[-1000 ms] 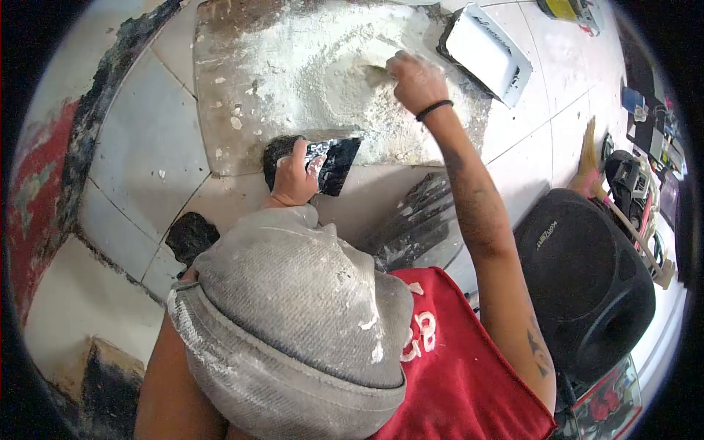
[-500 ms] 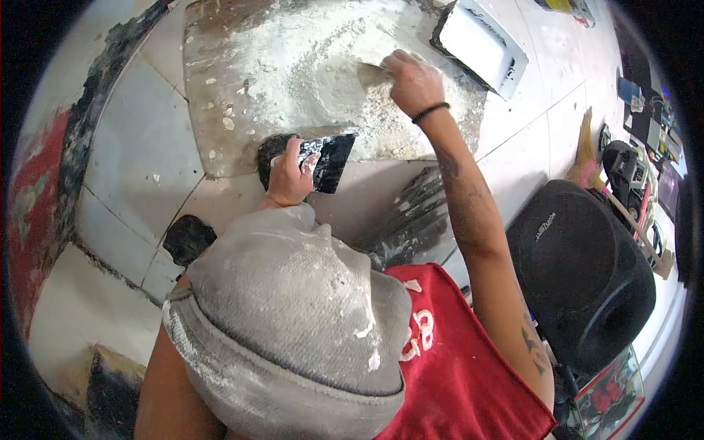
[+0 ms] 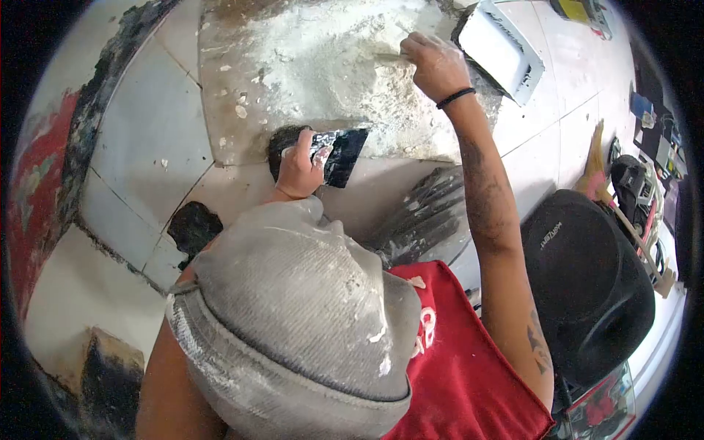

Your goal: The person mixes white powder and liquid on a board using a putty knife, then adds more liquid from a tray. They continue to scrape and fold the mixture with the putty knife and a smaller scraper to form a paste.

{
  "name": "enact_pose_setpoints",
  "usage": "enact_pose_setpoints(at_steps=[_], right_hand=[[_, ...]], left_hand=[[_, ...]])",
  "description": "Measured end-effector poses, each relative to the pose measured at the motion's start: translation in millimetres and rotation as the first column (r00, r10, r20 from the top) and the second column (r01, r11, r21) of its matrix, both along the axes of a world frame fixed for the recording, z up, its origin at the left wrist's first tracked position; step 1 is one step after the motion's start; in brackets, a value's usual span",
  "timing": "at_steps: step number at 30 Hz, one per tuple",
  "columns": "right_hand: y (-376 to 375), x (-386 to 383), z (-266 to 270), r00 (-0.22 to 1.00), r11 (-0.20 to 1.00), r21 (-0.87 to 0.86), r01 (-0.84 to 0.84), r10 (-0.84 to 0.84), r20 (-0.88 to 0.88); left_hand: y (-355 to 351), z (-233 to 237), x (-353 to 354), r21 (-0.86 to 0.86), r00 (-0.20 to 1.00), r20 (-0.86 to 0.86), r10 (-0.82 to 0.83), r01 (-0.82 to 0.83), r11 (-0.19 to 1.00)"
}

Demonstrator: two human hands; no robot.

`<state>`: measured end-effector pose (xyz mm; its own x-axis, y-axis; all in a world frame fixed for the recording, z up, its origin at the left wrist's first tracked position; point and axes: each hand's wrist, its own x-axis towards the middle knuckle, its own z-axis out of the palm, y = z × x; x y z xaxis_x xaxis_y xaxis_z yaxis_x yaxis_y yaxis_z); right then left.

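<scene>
Filling the foreground: grey knit cap (image 3: 293, 315), flecked with white, above a red shirt (image 3: 462, 367) with white lettering.
Near right: black speaker (image 3: 587, 286), rounded, standing on the floor just beside the raised right arm.
Floor: pale tiled floor (image 3: 139, 132) with dark joints; black patch (image 3: 192, 226) just left of the cap; grey streaked smear (image 3: 425, 213) between the cap and the right forearm.
Left hand (image 3: 299, 170): clamped around the grip of a black trowel (image 3: 343, 155), fingers curled over, white paste on the knuckles. Blade points right, spattered white, lying at the near edge of the board.
Board (image 3: 227, 110): flat, brown-grey, dusted white, resting on the tiles; loose white crumbs scattered along its left side.
Plaster heap (image 3: 323, 66): white powdery mound spread over the middle of the board, beyond the trowel.
Right hand (image 3: 434, 64): closed on a scraper (image 3: 389, 57), arm stretched well forward, black wristband (image 3: 456, 97) on the wrist. Blade points left and touches the right flank of the heap; only a short part of the blade shows.
Hands: well apart, left near, right far, each gripping its own tool.
Far right: white tray (image 3: 499, 48) with a dark rim, tilted, just beyond the right hand at the board's corner.
Right edge: clutter of small items, too small to tell.
</scene>
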<state>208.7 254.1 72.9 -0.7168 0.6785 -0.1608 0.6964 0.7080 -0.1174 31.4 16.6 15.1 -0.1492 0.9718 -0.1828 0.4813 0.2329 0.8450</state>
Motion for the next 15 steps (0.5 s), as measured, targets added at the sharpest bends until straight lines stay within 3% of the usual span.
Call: enact_pose_setpoints(at_steps=[2, 3, 6, 7, 10, 11, 12, 14, 15], right_hand=[[-7, 9, -30, 0.999, 0.998, 0.046, -0.032, 0.033, -0.014], [-9, 9, -21, 0.991, 0.991, 0.037, -0.132, 0.133, -0.008], [6, 0, 6, 0.998, 0.994, -0.112, -0.018, 0.024, 0.054], [11, -2, 8, 0.999, 0.999, 0.011, -0.037, 0.036, 0.032], [-3, -7, -22, 0.987, 0.987, 0.074, -0.143, 0.136, 0.088], [-3, -3, -20, 0.98, 0.976, 0.09, -0.198, 0.199, 0.004], [13, -4, -11, 0.988, 0.991, -0.061, -0.117, 0.122, 0.093], [22, -13, 8, 0.999, 0.998, 0.049, -0.046, 0.045, 0.015], [31, -18, 6, 0.998, 0.998, 0.02, -0.054, 0.054, 0.017]], left_hand=[[0, -4, 0, 0.026, 1.0, 0.002, -0.014, 0.014, 1.0], [0, -4, 0, 0.049, 1.0, -0.008, -0.023, 0.024, 0.999], [1, -6, -3, 0.036, 1.0, -0.017, -0.024, 0.024, 0.999], [-1, -6, -2, 0.012, 1.0, -0.007, -0.026, 0.026, 1.0], [2, -4, 0, 0.008, 0.999, 0.03, -0.026, 0.026, 1.0], [2, -3, 0, 0.027, 0.999, 0.031, -0.034, 0.033, 0.999], [3, -2, -2, 0.048, 0.999, 0.022, -0.033, 0.032, 0.998], [0, 0, -1, 0.031, 1.0, -0.005, -0.012, 0.012, 0.999], [-1, 0, 0, 0.025, 1.0, 0.013, -0.005, 0.004, 1.0]])
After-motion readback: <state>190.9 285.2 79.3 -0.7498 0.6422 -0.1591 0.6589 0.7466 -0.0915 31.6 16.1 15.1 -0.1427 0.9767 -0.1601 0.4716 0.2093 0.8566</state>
